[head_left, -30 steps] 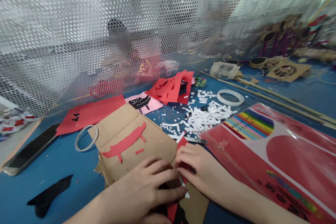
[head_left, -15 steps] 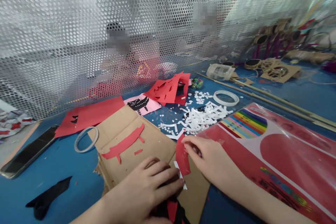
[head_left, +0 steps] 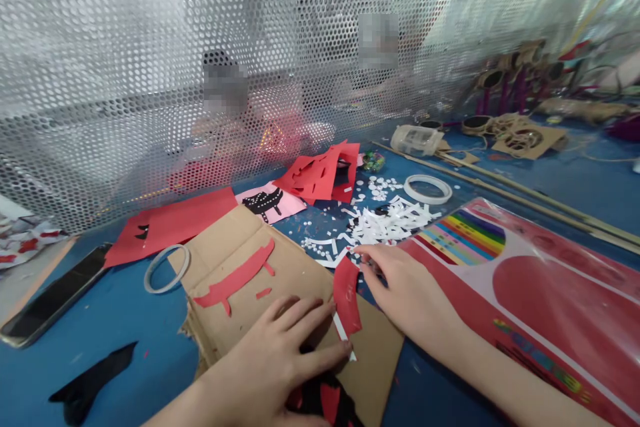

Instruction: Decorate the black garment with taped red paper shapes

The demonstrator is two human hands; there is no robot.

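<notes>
While the left hand (head_left: 273, 363) lies spread, pressing a torn brown cardboard sheet (head_left: 295, 273) down, a curved red paper strip (head_left: 346, 297) sits at that sheet's right edge (a thin white paper strip (head_left: 344, 339) pokes out beneath it). The right hand (head_left: 407, 287), curled just beyond, may pinch it; I cannot tell. Even, flat pressure steadies the work.

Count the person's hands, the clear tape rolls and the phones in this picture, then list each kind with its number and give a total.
Hands: 2 (left hand, right hand)
Clear tape rolls: 2 (one roll, other roll)
Phones: 1 (phone)
Total: 5
</notes>
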